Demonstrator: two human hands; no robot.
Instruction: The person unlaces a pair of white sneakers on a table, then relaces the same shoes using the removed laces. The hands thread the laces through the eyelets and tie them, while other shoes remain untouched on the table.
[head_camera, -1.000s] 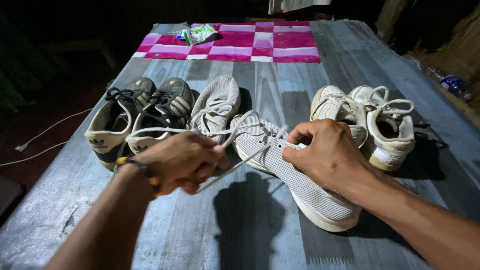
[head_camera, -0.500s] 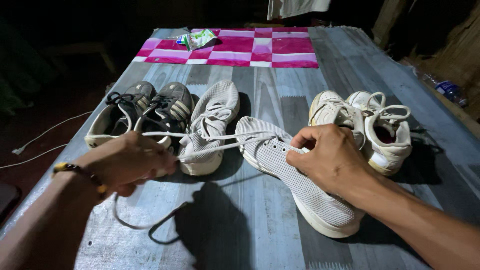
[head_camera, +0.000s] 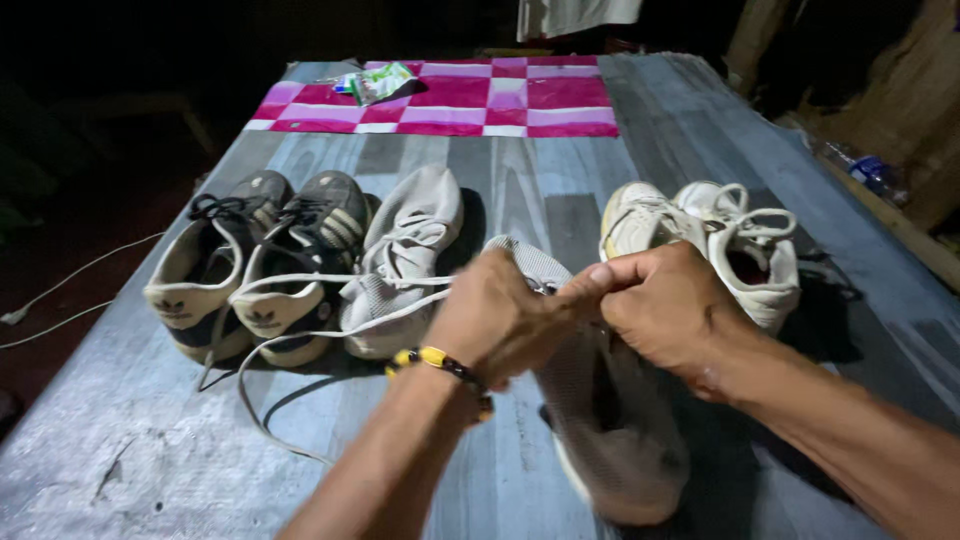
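gripping a white lace in my closed left hand | my right hand pinched shut at the top of a grey knit shoe, touching the left | shoe lies mid-desk between its grey mate and white sneakers | dark sneakers far left

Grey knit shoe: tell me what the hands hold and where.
Both the left hand and right hand pinch the white lace at the collar of the grey knit shoe; the exact finger grip is hidden.
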